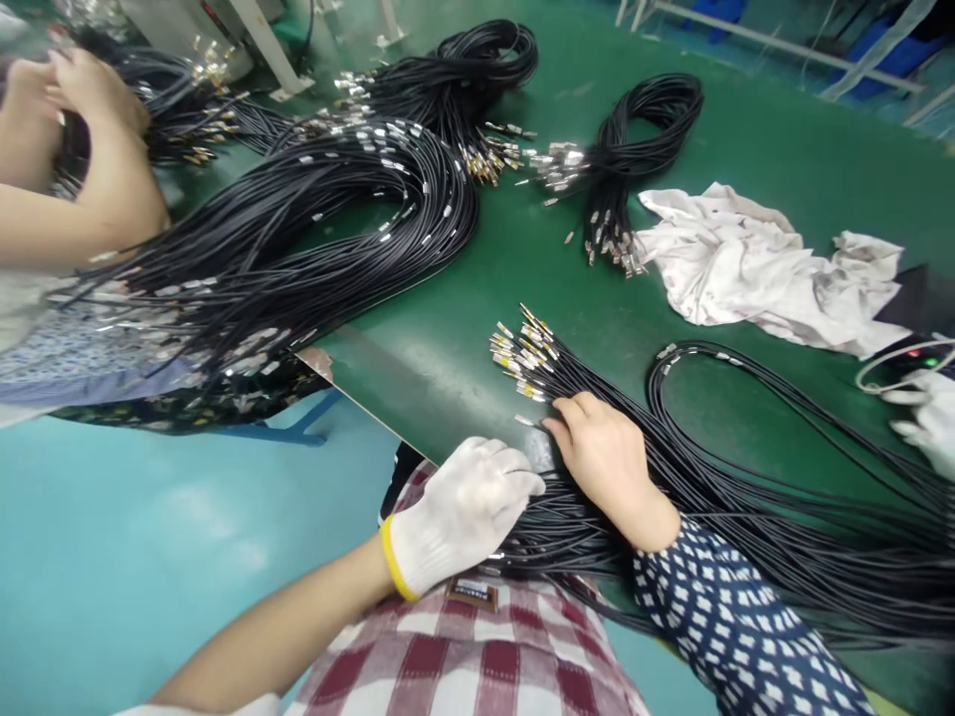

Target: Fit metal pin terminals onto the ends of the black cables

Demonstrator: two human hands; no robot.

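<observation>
My left hand, in a white knitted glove with a yellow cuff, curls its fingers at the near edge of a bundle of black cables; its fingertips are partly hidden. Bare, with a dark patterned sleeve behind it, my right hand pinches a black cable whose silver terminal sticks out past the thumb and finger. Just beyond it lies a cluster of metal cable ends, some with yellow parts. Their black cables run under and past my right hand toward the right.
A large looped cable bundle lies at left, beside another person's hands. Two coiled bundles, one far and one right of it, rest on the green table. A crumpled white cloth and a white glove are at right.
</observation>
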